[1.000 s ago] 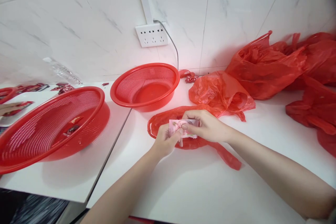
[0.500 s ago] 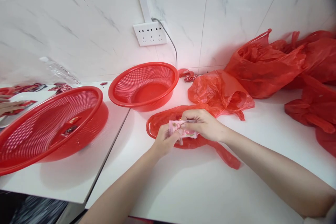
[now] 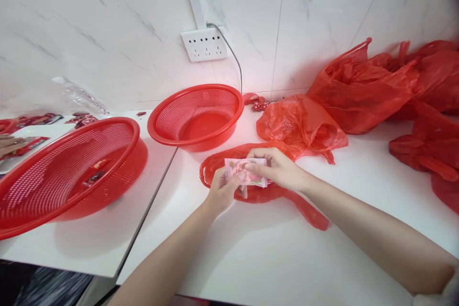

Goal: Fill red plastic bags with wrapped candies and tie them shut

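A small pink wrapped packet (image 3: 255, 179), flat with crimped ends, is held between both hands at the middle of the view. My left hand (image 3: 225, 189) pinches its left part with the thumb on top. At the right part, my right hand (image 3: 274, 167) grips it, thumb across the front. What lies behind the packet is hidden by the fingers. Just below the hands a red plastic bag (image 3: 265, 195) is spread on the white table (image 3: 287, 258), its handle trailing to the right.
A red mesh basket (image 3: 211, 141) stands behind my hands; a larger red basket (image 3: 132, 167) at left holds a few wrapped pieces. More red bags (image 3: 366, 95) pile up at right. Another person's hand (image 3: 10, 146) shows at far left. A socket strip (image 3: 204, 44) is on the wall.
The pink packet has turned more face-on and shifted slightly left, showing more of its printed front. Both hands keep hold of it; the baskets and bags stay put.
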A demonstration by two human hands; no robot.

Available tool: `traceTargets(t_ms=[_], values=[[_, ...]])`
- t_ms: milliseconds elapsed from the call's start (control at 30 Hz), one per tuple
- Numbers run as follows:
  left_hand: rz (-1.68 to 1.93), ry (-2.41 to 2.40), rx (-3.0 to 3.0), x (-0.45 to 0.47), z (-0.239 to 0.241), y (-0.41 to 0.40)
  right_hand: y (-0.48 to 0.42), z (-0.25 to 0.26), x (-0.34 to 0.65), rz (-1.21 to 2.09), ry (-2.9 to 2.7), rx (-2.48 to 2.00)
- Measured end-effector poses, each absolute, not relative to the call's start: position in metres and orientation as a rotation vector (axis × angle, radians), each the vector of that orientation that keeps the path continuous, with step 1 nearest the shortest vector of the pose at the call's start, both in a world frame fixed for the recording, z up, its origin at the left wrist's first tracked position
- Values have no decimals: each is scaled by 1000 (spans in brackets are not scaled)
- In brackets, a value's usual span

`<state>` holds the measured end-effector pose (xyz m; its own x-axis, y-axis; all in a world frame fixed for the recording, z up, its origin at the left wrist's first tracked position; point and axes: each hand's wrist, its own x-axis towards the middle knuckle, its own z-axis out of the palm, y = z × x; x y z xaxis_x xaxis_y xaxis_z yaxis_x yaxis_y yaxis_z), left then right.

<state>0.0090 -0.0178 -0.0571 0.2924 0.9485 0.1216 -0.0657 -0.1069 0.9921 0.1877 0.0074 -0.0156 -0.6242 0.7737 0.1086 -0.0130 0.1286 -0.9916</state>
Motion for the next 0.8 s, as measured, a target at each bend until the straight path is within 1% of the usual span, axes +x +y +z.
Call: traceTargets(t_ms=[200, 333, 533, 800], values=[[1178, 898, 1375, 7, -56, -17, 14, -21, 188, 1553, -1697, -747], [1237, 929, 1362, 4, -52, -15, 12, -19, 190, 1434, -1764, -753], [1219, 959, 1267, 3, -42, -13, 12, -21, 191, 1273, -1908, -869], [1241, 1032, 1175, 7, -42, -13, 12, -24, 189, 1213, -1976, -863]])
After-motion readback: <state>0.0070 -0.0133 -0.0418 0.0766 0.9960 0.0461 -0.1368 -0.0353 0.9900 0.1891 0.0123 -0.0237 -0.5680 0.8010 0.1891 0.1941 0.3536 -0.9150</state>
